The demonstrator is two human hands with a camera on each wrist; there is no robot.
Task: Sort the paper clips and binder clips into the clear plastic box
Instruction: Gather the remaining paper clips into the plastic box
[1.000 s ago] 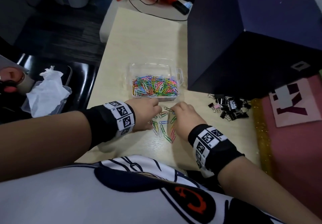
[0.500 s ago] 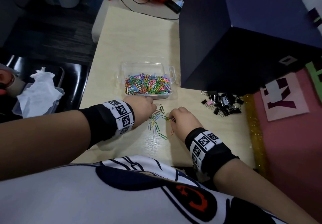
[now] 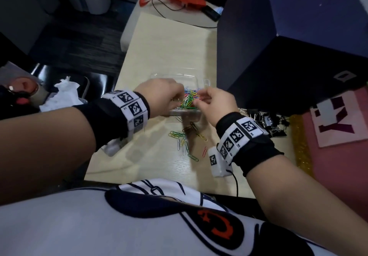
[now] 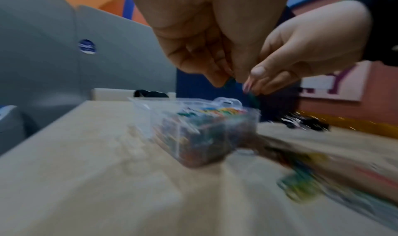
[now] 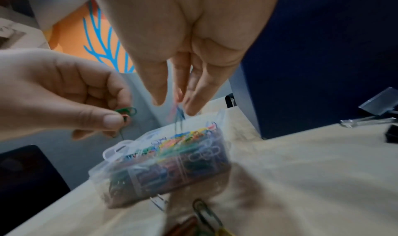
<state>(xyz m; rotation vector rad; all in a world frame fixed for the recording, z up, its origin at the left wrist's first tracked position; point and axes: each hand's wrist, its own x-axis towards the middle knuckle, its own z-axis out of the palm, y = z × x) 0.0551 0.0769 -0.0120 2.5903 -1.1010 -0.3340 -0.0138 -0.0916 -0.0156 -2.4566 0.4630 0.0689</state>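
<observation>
Head view: 2 bare hands raised side by side over a clear plastic box (image 3: 196,80) on a pale table (image 3: 163,46), both wrists wrapped in black bands with printed markers.

Left hand (image 3: 159,94), fingers curled, thumb and forefinger pressed together on a few paper clips; seen from the right wrist, a green clip (image 5: 127,111) and a red one stick out just past the thumb tip, above the box's left end.

Right hand (image 3: 216,104), fingers pointing down and only slightly parted over the box, thumb standing apart. Right wrist view: several thin clips, blue and pink (image 5: 176,112), blurred, dangling from between the fingertips (image 5: 191,106) straight above the heaped clips. Whether pinched or already slipping free cannot be told.

Box directly below both hands, filled with multicoloured paper clips (image 3: 189,101), its open lid tipped back on the far side.

Nearer the body than the hands, about 10 loose clips (image 3: 184,138) scattered on the table, green, yellow, blue, brown and red. To the right of the right wrist, a heap of black binder clips (image 3: 270,122) against a dark blue block (image 3: 278,46).
</observation>
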